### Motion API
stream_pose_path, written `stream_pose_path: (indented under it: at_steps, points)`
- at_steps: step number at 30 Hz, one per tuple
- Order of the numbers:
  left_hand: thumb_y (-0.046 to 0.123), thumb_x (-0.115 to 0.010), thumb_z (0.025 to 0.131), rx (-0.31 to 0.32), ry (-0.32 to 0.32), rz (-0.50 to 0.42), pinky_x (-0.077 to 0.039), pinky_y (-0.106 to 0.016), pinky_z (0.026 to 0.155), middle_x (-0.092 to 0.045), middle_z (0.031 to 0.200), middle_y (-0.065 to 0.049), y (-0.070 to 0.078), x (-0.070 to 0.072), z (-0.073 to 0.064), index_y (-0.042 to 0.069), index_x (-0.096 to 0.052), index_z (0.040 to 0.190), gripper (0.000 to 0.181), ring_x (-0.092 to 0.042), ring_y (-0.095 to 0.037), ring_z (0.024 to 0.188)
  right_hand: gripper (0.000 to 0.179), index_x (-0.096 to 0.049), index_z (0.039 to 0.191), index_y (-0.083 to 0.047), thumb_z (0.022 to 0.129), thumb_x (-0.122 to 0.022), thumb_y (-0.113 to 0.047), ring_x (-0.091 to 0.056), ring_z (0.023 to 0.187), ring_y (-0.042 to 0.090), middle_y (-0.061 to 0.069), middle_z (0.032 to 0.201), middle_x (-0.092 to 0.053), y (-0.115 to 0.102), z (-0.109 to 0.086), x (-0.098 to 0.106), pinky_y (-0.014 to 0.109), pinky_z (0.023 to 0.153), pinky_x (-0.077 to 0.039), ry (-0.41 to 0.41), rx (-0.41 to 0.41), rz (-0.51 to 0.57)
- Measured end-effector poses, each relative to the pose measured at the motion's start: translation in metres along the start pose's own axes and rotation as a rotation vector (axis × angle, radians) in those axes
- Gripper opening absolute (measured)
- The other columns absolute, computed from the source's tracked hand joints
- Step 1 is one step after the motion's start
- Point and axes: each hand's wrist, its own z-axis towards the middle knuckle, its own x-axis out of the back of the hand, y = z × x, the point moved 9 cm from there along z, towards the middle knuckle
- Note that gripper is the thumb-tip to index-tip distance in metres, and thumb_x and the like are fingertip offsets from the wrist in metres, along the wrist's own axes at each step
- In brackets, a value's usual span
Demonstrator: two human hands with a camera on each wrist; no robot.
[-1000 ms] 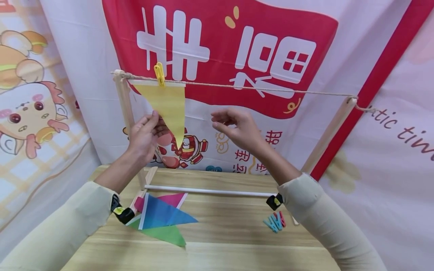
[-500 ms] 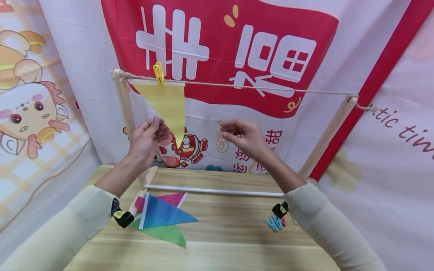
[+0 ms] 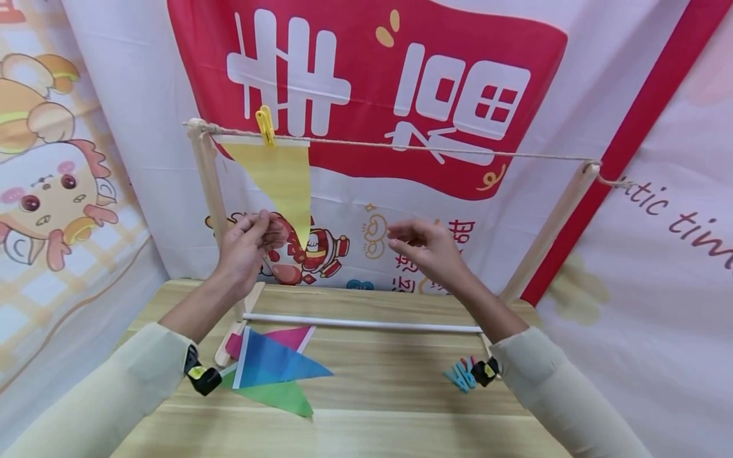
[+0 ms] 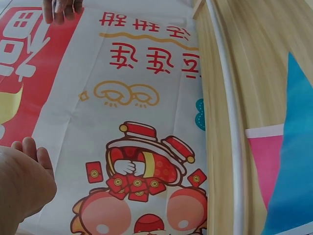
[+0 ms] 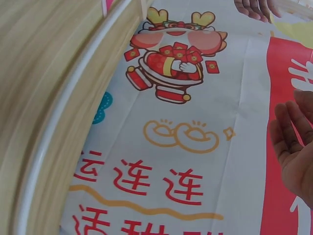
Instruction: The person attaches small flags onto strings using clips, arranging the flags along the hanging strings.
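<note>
"Two hands up, and neither holds anything?"

"No. The left hand [image 3: 249,242] has its fingers loosely bent; the right hand [image 3: 431,245] too, thumb tip apart from the forefinger."

"Which one's nearer the yellow flag [image 3: 289,178]?"

"The left. From its fingers the flag lies up and to the right, long axis hanging down, slanting edge just beside them. Touching? I can't tell."

"And above?"

"One yellow clip [image 3: 265,125] pins its top to the string [image 3: 435,149]."

"What's covered?"

"Below, part of the pink flag [image 3: 292,336], under the blue flag [image 3: 280,366]. The pegs [image 3: 460,376] sit partly behind the right wrist camera [image 3: 487,372]. Farthest off, the wall lettering [image 3: 676,219] runs out of sight."
</note>
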Motion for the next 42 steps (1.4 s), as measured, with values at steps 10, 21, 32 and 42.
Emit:
stream_pose_path:
  at_steps: [10, 21, 32, 42]
  points:
    - [0.042, -0.066, 0.113, 0.056, 0.033, 0.04, -0.064, -0.023, 0.091, -0.08, 0.106, 0.005, -0.019, 0.013, -0.007, 0.012, -0.071, 0.129, 0.034, -0.072, -0.013, 0.099, 0.028, -0.081, 0.131, -0.011, 0.105, -0.083, -0.019, -0.079, 0.1, 0.027, 0.011, 0.12, -0.085, 0.021, -0.02, 0.0, 0.02, 0.079, -0.064, 0.003, -0.074, 0.04]
    - [0.044, -0.066, 0.113, 0.151, 0.047, 0.11, -0.063, -0.023, 0.096, -0.077, 0.109, 0.006, -0.043, 0.028, -0.018, 0.019, -0.073, 0.124, 0.028, -0.074, -0.01, 0.099, 0.029, -0.081, 0.13, -0.004, 0.105, -0.083, -0.018, -0.078, 0.095, 0.024, 0.014, 0.119, -0.086, 0.044, -0.039, -0.002, 0.018, 0.078, -0.062, 0.004, -0.08, 0.004]
    - [0.045, -0.064, 0.115, 0.184, 0.058, 0.178, -0.064, -0.023, 0.094, -0.078, 0.104, 0.012, -0.062, 0.037, -0.03, 0.023, -0.075, 0.123, 0.026, -0.076, -0.008, 0.097, 0.02, -0.083, 0.124, -0.01, 0.106, -0.082, -0.02, -0.074, 0.09, 0.019, 0.01, 0.114, -0.086, 0.069, -0.057, -0.004, 0.022, 0.073, -0.06, -0.004, -0.156, -0.012]
    - [0.043, -0.062, 0.117, 0.239, 0.04, 0.294, -0.068, -0.027, 0.093, -0.077, 0.102, 0.013, -0.082, 0.045, -0.037, 0.017, -0.072, 0.13, 0.031, -0.077, -0.008, 0.097, 0.023, -0.083, 0.126, -0.009, 0.106, -0.082, -0.022, -0.073, 0.089, 0.016, 0.009, 0.111, -0.086, 0.093, -0.077, -0.005, 0.022, 0.074, -0.059, -0.023, -0.229, -0.017]
